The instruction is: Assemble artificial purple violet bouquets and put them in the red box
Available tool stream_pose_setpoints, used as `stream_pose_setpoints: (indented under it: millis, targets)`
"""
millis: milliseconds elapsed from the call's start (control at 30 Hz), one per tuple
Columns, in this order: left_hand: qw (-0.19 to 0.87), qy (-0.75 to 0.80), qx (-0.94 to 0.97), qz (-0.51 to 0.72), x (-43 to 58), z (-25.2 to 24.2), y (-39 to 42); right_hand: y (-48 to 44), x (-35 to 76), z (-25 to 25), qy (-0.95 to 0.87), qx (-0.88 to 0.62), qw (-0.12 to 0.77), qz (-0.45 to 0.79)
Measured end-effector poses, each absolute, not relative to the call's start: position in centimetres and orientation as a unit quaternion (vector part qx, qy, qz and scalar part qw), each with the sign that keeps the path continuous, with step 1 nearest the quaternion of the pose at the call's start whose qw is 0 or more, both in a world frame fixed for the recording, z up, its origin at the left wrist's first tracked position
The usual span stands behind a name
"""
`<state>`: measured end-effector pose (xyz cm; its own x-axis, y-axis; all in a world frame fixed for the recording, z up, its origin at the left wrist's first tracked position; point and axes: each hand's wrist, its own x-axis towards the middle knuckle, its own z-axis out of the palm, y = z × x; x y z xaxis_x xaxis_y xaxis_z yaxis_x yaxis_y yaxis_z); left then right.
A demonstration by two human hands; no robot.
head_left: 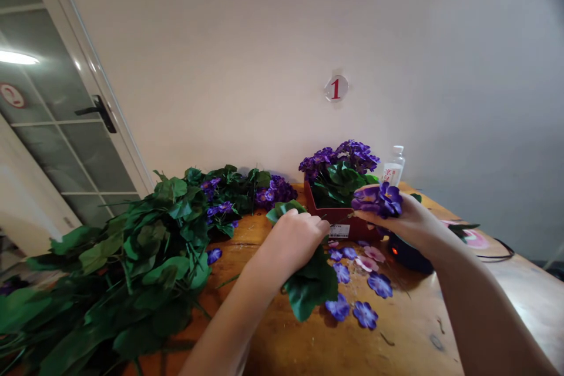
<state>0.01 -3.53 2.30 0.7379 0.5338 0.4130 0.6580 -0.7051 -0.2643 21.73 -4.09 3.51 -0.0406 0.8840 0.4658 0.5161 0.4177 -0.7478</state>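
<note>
My left hand (302, 241) is closed around the stem of an artificial leaf bunch (312, 285), whose green leaves stick out above and below the fist. My right hand (409, 220) grips a cluster of purple artificial flowers (379, 200) with the fingers wrapped round it. Both hands are in front of a dark red box (337, 217) filled with purple flowers (343, 155) and green leaves. Below them, loose purple flower heads (365, 314) and a few pink ones (373, 253) lie on the wooden table (304, 341).
A large heap of green leaf stems (145, 258) covers the table's left side, with more purple flowers (277, 191) behind it. A clear bottle (393, 165) stands right of the box. Beneath my right hand is a dark blue device (408, 255) with an orange light. A black cable (500, 252) lies farther right.
</note>
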Motion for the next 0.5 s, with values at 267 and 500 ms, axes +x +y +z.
stream_pose_setpoints:
  millis: [267,500]
  targets:
    - [0.211,-0.343,-0.906,-0.129,0.2,2.8,-3.8,-4.3,21.5,3.4,-0.642,-0.558,0.456,0.263]
    - [0.285,-0.336,-0.894,-0.084,0.3,2.6,-4.0,-4.7,20.0,3.4,-0.629,-0.549,0.462,0.299]
